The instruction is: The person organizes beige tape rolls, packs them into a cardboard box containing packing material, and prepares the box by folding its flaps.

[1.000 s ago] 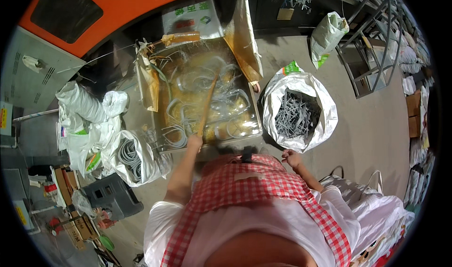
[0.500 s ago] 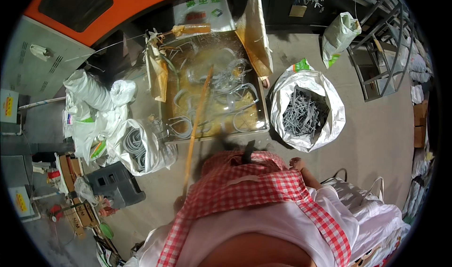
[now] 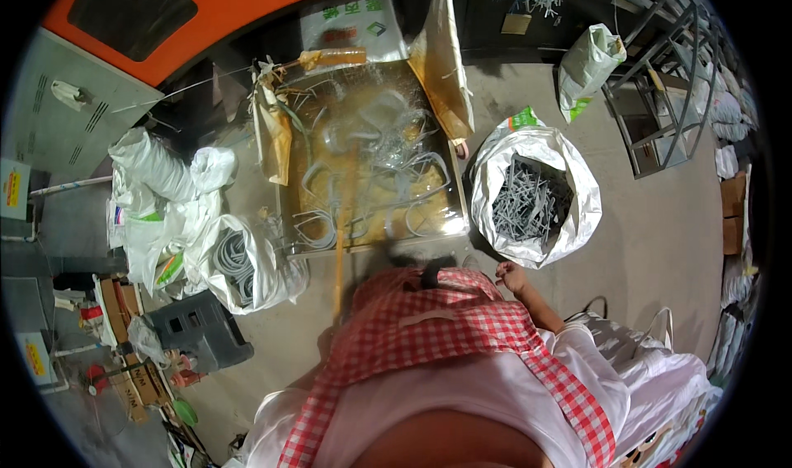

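A long wooden stick (image 3: 339, 262) slants out of a shallow tank of cloudy yellowish water (image 3: 290, 249). Its near end reaches my left side, where my left hand (image 3: 327, 338) holds it in shadow, mostly hidden by the apron. Pale grey, translucent plastic strips (image 3: 421, 167) lie looped in the water, with bubbles around them. My right hand (image 3: 511, 277) hangs beside the checked apron, fingers loosely bent and apart, nothing seen in it. Nearest to it stands a white woven sack (image 3: 580, 229) of cut grey plastic pieces (image 3: 532, 200).
Left of the tank, white sacks (image 3: 169, 212) stand beside coiled grey tubing (image 3: 235, 257) and a dark plastic step stool (image 3: 202, 328). A metal frame (image 3: 652, 167) and another white sack (image 3: 587, 72) stand far right. Stained boards (image 3: 445, 63) rise at the tank's corners.
The stick has swung more upright, its near end shifting right and its far part now fainter in the water. My right hand has come slightly left and up, showing more clearly.
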Tool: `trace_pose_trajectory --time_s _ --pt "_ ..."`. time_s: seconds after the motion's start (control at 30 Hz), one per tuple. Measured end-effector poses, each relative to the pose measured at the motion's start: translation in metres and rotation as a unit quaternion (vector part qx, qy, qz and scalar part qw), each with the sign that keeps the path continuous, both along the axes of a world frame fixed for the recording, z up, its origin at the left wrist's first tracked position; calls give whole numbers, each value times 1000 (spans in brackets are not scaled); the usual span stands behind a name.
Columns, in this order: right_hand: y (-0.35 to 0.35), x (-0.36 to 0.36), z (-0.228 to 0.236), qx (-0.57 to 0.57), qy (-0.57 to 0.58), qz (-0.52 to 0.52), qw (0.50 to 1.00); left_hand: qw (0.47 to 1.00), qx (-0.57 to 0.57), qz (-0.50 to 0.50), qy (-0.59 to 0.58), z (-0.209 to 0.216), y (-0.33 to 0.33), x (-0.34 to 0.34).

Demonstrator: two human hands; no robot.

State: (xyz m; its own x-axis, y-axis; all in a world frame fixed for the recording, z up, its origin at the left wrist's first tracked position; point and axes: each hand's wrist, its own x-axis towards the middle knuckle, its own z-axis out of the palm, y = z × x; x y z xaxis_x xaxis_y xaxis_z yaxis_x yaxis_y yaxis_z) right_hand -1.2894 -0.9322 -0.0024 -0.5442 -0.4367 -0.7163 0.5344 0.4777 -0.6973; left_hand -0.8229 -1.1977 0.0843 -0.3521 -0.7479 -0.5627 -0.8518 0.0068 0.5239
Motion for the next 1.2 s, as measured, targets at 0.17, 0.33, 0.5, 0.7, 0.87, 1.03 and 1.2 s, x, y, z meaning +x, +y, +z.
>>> trace_pose_trajectory --time_s 0.17,0.33,0.5,0.7,0.87,1.03,1.2 --pt "61 6 -22 102 -41 -36 993 999 11 31 6 -68 -75 -75" --pt "82 15 -12 98 -4 -26 995 995 -74 39 49 -89 -128 -180" --pt "60 29 6 91 -33 -50 994 992 -36 3 -119 -42 -172 -287" --pt "42 19 -2 -19 -29 -61 998 970 -66 -142 -186 -38 -185 -268" --pt "12 10 1 92 5 24 995 973 -100 -115 -176 -61 -193 -211" --pt "23 -4 -49 90 98 45 990 978 -99 -181 -19 -12 -127 -111" --pt "-29 13 -20 216 141 242 935 982 -18 -186 -21 55 -101 107"
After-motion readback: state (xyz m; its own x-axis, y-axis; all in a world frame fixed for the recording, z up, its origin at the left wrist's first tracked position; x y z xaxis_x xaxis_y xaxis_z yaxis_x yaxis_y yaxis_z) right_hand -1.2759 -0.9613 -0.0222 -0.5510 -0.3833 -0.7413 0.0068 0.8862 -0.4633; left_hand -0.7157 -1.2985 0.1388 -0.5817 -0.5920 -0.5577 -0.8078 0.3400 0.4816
